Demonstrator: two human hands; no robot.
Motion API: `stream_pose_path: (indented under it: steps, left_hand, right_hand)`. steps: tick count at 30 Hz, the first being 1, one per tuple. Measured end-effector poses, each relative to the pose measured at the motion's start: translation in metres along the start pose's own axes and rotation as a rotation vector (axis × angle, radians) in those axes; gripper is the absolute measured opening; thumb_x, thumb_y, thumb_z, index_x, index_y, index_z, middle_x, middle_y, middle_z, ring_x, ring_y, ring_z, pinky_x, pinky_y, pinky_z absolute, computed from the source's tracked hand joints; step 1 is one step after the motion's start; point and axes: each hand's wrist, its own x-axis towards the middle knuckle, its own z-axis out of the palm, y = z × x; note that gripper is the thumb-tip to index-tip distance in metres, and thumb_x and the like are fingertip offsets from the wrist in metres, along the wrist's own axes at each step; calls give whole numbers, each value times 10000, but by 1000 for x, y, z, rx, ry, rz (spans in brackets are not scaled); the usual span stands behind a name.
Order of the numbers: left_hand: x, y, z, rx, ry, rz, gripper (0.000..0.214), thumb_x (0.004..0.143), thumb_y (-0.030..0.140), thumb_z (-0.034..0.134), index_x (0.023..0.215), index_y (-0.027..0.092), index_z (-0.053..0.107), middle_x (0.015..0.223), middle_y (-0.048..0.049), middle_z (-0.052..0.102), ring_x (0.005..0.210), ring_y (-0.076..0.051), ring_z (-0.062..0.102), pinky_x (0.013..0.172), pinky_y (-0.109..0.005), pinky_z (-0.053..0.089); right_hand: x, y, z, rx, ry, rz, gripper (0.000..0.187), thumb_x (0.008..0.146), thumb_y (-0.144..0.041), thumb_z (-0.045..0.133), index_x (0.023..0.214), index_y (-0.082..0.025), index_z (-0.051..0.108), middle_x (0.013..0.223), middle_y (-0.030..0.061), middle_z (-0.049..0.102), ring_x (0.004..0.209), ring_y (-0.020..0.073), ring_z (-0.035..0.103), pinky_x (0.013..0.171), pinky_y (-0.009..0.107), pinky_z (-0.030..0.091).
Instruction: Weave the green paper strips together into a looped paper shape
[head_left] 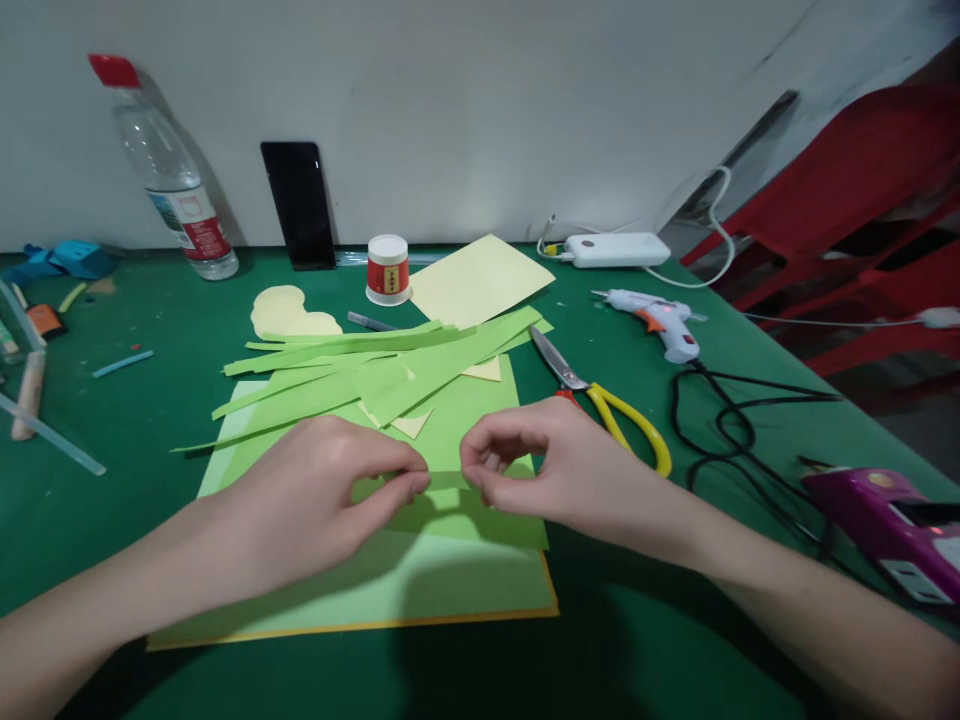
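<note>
A person's two bare hands met over a green table (112,520), seen from a head-worn camera. The left hand (315,500) and the right hand (547,465) each pinched one end of a small green paper strip (448,481), fingertips pressed together on it, the two hands close but not touching. The strip was held just above a stack of green paper sheets (420,575) lying flat at the near middle of the table, with an orange edge showing under the stack.

Behind the hands, a loose pile of long green paper strips (360,375) lay across the sheets, with a few pale yellow triangular scraps among them. Further back sat pale yellow round cutouts (289,312), a pale yellow sheet (480,280), and a small red and white cup (388,269). A dark phone (298,205) leaned upright against the wall, and a clear plastic bottle (169,180) with a red cap stood at the back left.

To the right of the hands lay yellow-handled scissors (600,400), blades shut. Beyond them rested a white glue gun (660,320) and a white power bank (616,249). A purple tool (877,520) sat near the right edge, with black cord (727,430) looped beside it.
</note>
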Motion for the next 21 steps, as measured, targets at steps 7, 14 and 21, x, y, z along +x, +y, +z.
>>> stream_pose_path:
  steps: [7, 14, 21]
  left_hand:
    - [1, -9, -31, -119, -8, -130, 241, 833, 313, 497, 721, 214, 685, 611, 62, 655, 459, -65, 483, 427, -170, 324]
    - [-2, -25, -23, 189, 28, -92, 301, 819, 449, 499, 963, 230, 648, 899, -4, 677, 771, -177, 608, 642, -271, 445]
    - [0, -5, 13, 389, 253, 243, 197, 873, 265, 467, 920, 152, 622, 848, -43, 677, 773, -188, 601, 742, -343, 442]
  right_hand:
    - [4, 8, -20, 22, -41, 53, 50, 707, -152, 517, 682, -181, 550, 683, -8, 596, 653, 117, 621, 588, 197, 464]
    - [1, 4, -15, -130, 7, -43, 63, 725, -141, 499, 691, -179, 535, 660, -24, 593, 552, 91, 592, 518, 191, 419]
    - [-4, 5, 6, -490, 114, -359, 111, 758, -107, 475, 734, -155, 573, 652, -8, 622, 540, 83, 524, 514, 200, 359]
